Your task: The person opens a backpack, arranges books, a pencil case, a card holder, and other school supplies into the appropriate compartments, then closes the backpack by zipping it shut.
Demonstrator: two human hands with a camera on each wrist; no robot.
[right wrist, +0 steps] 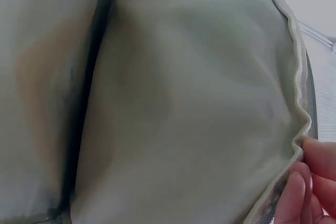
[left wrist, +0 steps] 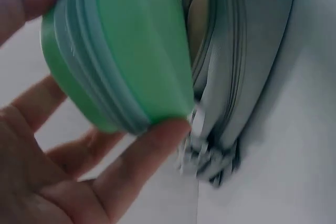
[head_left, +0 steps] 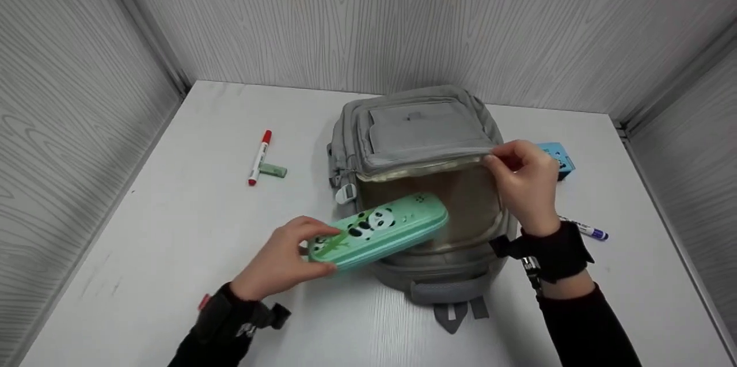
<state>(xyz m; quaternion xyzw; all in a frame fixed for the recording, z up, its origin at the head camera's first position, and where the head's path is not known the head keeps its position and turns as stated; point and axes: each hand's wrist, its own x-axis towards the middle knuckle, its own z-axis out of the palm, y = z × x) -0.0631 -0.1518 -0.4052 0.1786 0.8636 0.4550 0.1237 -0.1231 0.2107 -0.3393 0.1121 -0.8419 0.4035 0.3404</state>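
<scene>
A grey backpack [head_left: 426,131] lies on the table with its main compartment unzipped and gaping. My right hand [head_left: 527,182] pinches the edge of its raised flap; in the right wrist view, thumb and fingers [right wrist: 294,198] grip the zipper edge beside the pale lining [right wrist: 199,98]. My left hand [head_left: 288,254] holds a green pencil case [head_left: 380,226] with panda pictures by its near end, thumb on one side and fingers on the other. The case's far end is over the opening, tilted up to the right. In the left wrist view, the case [left wrist: 142,45] hides part of the bag.
Left of the backpack lie a red-capped marker [head_left: 260,156] and a small green eraser-like block [head_left: 273,170]. To the right are a blue box [head_left: 556,159], partly behind my right hand, and a blue-capped marker [head_left: 593,232]. A small red object [head_left: 204,301] shows beside my left wrist.
</scene>
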